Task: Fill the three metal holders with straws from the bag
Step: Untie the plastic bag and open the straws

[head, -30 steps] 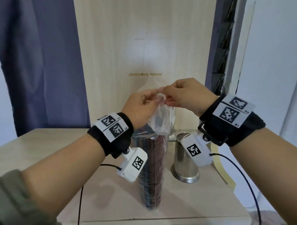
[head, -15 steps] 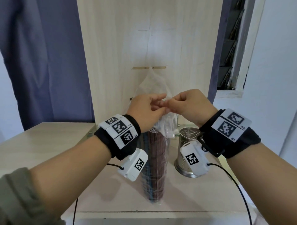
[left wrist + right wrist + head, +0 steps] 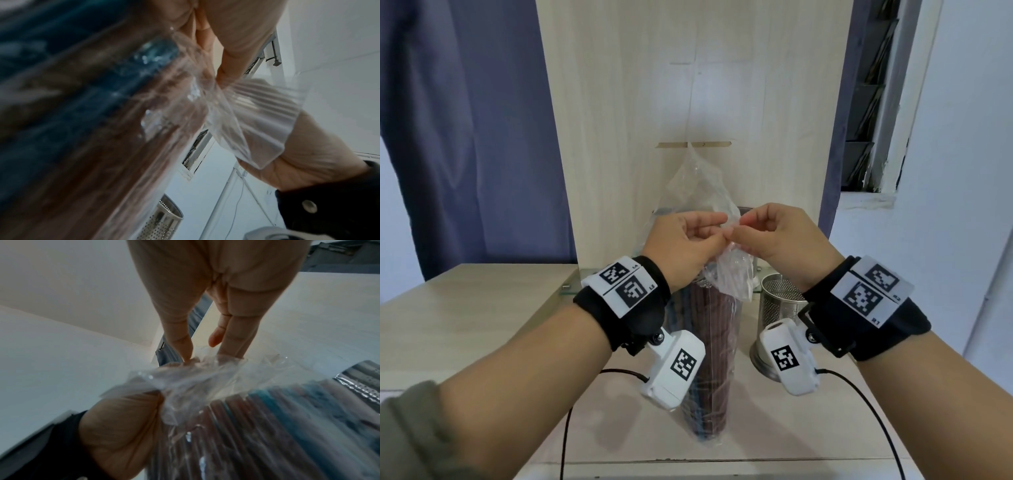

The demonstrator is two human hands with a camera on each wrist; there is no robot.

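A clear plastic bag (image 3: 698, 192) stands upright on the table, packed with dark red and blue straws (image 3: 717, 346). My left hand (image 3: 688, 240) and right hand (image 3: 770, 233) meet above the straws, and both pinch the bag's loose top film. The right wrist view shows the thumb and fingers (image 3: 234, 337) on the crumpled film (image 3: 193, 374), with the straws (image 3: 267, 418) below. One perforated metal holder (image 3: 779, 308) stands right of the bag, half hidden by my right wrist; the same holder (image 3: 162, 222) shows in the left wrist view. Other holders are out of sight.
A tall pale wood panel (image 3: 688, 102) rises right behind the bag, with a glass ledge (image 3: 582, 277) at its foot. Blue curtain (image 3: 465, 120) hangs on the left. The table's (image 3: 465, 325) front edge is close to me. Camera cables (image 3: 619, 371) trail from both wrists.
Both hands have come down together while pinching the bag top. The film above them now stands up loose and taller against the panel.
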